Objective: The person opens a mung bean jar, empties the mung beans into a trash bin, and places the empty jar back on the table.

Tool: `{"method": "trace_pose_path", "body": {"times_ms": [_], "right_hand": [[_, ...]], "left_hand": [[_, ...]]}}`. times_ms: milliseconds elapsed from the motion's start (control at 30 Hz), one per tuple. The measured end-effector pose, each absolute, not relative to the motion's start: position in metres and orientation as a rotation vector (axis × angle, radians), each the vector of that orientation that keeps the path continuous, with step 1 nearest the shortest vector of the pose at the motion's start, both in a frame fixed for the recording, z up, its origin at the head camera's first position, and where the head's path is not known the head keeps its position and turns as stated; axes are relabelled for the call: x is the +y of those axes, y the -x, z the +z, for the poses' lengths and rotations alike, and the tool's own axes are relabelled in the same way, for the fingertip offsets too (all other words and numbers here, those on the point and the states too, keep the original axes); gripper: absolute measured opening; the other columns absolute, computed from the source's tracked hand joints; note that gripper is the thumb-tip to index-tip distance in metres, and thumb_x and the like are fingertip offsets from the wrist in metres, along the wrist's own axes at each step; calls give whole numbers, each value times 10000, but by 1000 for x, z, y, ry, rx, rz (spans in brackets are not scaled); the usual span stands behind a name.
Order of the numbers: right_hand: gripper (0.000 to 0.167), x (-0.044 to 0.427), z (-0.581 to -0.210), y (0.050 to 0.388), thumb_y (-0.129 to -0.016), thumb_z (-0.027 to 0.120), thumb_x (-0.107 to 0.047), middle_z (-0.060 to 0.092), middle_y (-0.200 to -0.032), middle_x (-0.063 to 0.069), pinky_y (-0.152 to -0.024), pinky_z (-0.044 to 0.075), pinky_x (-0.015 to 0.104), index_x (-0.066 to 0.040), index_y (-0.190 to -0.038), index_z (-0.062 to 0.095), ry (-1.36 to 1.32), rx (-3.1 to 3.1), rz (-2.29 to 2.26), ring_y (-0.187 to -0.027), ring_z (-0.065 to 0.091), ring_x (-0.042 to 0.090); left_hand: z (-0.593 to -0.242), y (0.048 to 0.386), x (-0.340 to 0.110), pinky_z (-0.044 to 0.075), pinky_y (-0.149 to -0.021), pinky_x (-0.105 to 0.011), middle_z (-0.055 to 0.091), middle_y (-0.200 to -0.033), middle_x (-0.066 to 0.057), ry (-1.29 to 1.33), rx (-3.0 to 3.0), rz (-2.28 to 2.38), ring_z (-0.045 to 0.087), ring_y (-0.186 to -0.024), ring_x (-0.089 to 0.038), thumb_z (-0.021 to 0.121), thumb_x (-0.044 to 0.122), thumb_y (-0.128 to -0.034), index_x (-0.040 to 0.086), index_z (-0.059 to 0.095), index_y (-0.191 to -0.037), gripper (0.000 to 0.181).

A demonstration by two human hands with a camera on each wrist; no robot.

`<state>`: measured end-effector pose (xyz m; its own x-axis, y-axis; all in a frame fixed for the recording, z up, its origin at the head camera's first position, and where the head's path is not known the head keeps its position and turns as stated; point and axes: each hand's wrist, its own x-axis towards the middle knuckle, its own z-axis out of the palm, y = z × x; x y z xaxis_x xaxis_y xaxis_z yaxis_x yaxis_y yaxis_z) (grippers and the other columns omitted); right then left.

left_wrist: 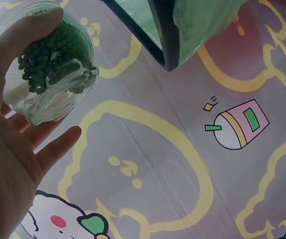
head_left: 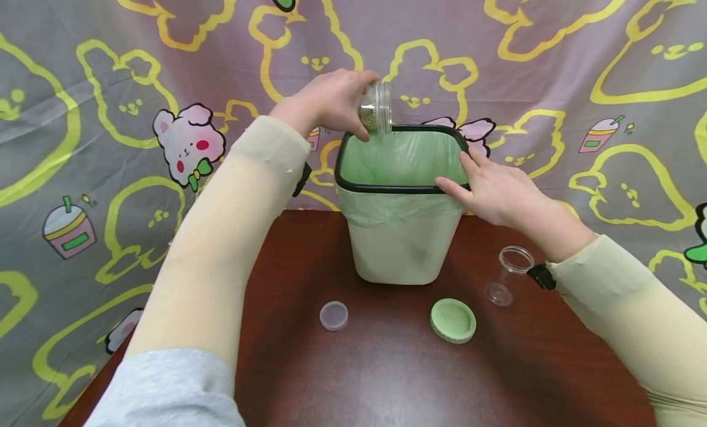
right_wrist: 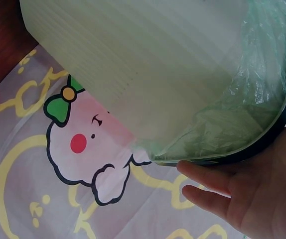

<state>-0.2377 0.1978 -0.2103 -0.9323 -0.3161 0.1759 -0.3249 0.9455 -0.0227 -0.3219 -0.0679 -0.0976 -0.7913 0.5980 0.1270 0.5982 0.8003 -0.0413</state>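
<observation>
In the head view, my left hand [head_left: 334, 99] grips a clear jar [head_left: 381, 108] tipped on its side, its mouth facing right above the bin's back left rim. Small round green grains, like mung beans [left_wrist: 58, 52], lie in the jar in the left wrist view. The trash bin [head_left: 400, 246] is white with a black rim and stands upright, lined with a green plastic bag [head_left: 400, 160]. My right hand [head_left: 499, 191] rests on the bin's right front corner, thumb on the front rim. In the right wrist view, its fingers [right_wrist: 208, 179] lie straight against the rim.
On the brown table [head_left: 381, 384], a small translucent lid [head_left: 334, 316] and a green lid [head_left: 453, 320] lie in front of the bin. A second clear jar [head_left: 505, 280] stands without a lid near my right forearm. A patterned cloth [head_left: 221, 65] hangs behind the table.
</observation>
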Motion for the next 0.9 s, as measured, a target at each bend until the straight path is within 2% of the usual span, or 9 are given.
{"method": "trace_pose_path", "body": {"times_ms": [433,667,900], "right_hand": [[940,198,-209,237,-952,202,-693,127,-1563,261,-907,370,643,72,-1499,219,-482,-2938,79,-1260,390,528],[924,197,-210,237,-957,205,-686,140,-1554,270,-891,382,641,67,-1492,235,-490,-2930,82,-1225,426,532],[959,197,-209,238,-942,186,-711,100,-1571,261,-903,370,643,62,-1509,197,-470,-2948,86,-1268,380,529]], "left_hand": [[-96,320,-66,408,-981,-391,523,-1327,-90,943,-2858,15,511,-1159,-239,831,335,-737,86,267,-1525,1000],[-90,318,-65,387,-1021,-389,504,-1379,-79,941,-2778,-21,493,-1218,-239,832,330,-740,116,253,-1536,1008],[-92,317,-67,391,-1016,-390,476,-1413,-86,957,-2834,10,468,-1252,-236,829,325,-752,113,230,-1543,1015]]}}
